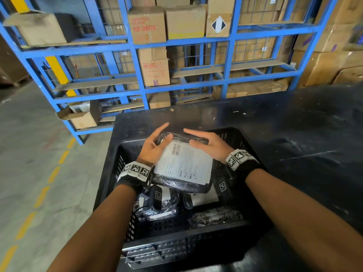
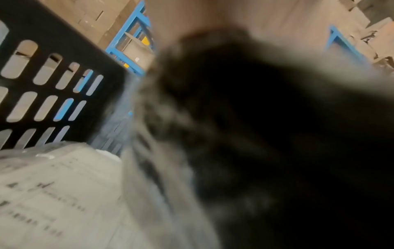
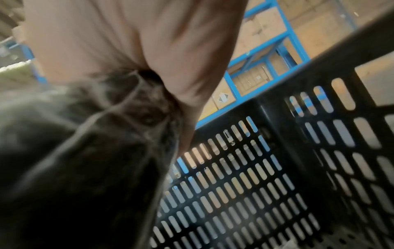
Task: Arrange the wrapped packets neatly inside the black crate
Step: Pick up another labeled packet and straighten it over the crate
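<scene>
Both palms flat with fingers nearly straight, left hand (image 1: 155, 148) and right hand (image 1: 208, 144) pressing sides of wrapped packet (image 1: 182, 165) above black crate (image 1: 233, 134), probably light, slick film, best held by edges.

Both forearms stretched forward, left hand (image 1: 155, 148) and right hand (image 1: 208, 143) facing inward, fingers straight.
</scene>
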